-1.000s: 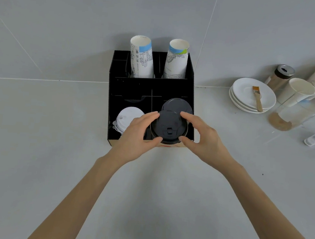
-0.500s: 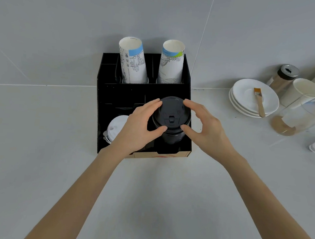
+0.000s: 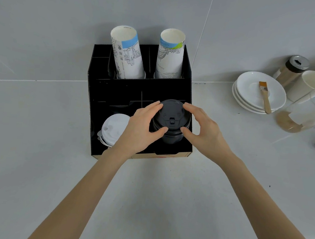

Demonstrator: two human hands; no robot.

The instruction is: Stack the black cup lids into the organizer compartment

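Note:
A stack of black cup lids (image 3: 171,118) stands in the front right compartment of the black organizer (image 3: 117,95). My left hand (image 3: 142,127) grips the stack from the left, thumb at its front and fingers at its back. From the right, my right hand (image 3: 203,128) holds it with thumb and fingertips on the lid's rim. The stack's lower part is hidden inside the compartment.
A stack of white lids (image 3: 112,129) fills the front left compartment. Two tall stacks of paper cups (image 3: 127,54) (image 3: 170,54) stand in the back row. To the right are white saucers (image 3: 248,100) with a brush (image 3: 265,96), a shaker jar (image 3: 292,68), cups and a glass pitcher (image 3: 304,115).
Both hands have carried the black lid stack from above the organizer's front edge back and down into the front right compartment. The view has shifted closer.

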